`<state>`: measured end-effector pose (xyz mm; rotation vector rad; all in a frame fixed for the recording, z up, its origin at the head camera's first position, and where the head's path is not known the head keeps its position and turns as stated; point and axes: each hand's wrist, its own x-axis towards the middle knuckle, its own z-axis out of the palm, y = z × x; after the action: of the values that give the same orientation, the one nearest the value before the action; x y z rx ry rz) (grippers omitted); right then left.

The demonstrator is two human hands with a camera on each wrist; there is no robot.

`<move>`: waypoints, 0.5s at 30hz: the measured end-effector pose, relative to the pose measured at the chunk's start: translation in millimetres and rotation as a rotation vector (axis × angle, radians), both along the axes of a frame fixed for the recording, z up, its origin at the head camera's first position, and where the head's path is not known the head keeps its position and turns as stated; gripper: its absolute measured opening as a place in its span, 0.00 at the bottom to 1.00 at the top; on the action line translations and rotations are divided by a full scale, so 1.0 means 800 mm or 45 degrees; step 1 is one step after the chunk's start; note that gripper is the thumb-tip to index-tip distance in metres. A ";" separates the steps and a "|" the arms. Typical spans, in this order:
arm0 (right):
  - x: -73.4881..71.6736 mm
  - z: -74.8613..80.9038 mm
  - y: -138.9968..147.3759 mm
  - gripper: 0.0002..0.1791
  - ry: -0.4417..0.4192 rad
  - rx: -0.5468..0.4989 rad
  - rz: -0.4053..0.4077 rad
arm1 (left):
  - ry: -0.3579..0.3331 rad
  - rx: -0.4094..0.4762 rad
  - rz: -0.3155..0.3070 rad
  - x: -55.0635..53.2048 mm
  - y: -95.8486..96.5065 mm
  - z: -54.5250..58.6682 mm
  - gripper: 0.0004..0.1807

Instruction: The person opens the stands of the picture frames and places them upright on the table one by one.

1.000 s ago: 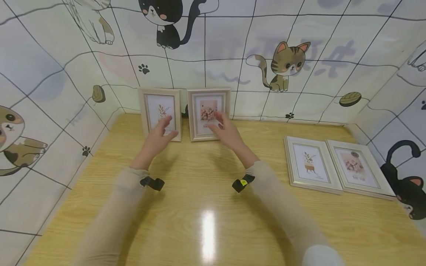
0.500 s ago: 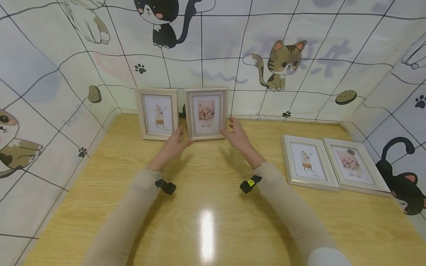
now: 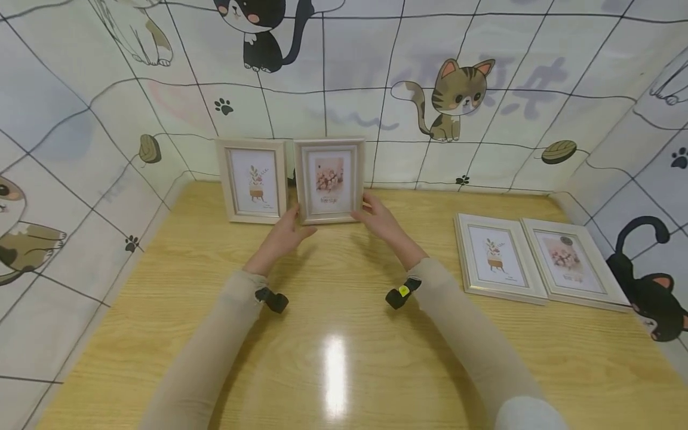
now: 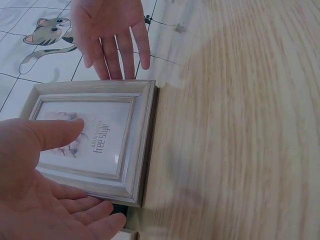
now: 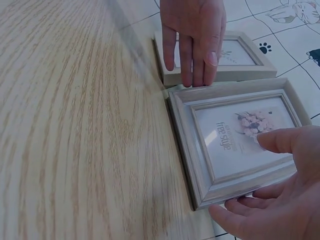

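A picture frame with a pink flower print [image 3: 329, 182] stands upright against the back wall. My left hand [image 3: 281, 240] is at its lower left side, the straight fingers at the edge and the thumb held out in front. At the lower right side is my right hand [image 3: 383, 222]; in the right wrist view its fingers [image 5: 250, 206] lie along the frame's edge, with the thumb over the print. Whether either thumb touches the front, I cannot tell. Left of this frame stands another, with a potted plant print [image 3: 256, 186], close to my left fingertips.
Two more frames lie on the right of the wooden table [image 3: 301, 334]: one with a plant print [image 3: 497, 260] and one with a flower print [image 3: 572, 266], side by side. A cat-patterned wall covering [image 3: 355, 65] encloses the back and sides.
Both hands were in front of the two standing frames. The left hand moved right and the right hand shifted outward, then both closed in on the flower frame's lower sides.
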<state>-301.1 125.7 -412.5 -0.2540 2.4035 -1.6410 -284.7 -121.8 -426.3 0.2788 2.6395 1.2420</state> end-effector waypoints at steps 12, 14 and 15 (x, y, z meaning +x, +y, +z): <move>0.007 0.005 -0.006 0.36 -0.013 -0.040 0.093 | -0.085 -0.097 -0.007 0.003 -0.009 0.015 0.47; 0.007 0.005 -0.007 0.37 -0.010 -0.038 0.099 | -0.100 -0.088 -0.014 0.002 -0.010 0.016 0.47; 0.007 0.005 -0.007 0.37 -0.010 -0.034 0.102 | -0.105 -0.083 -0.014 0.002 -0.011 0.016 0.48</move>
<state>-295.6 119.9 -408.5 -0.3426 2.3356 -1.6368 -283.2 -130.4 -413.8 0.2257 2.5990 1.1360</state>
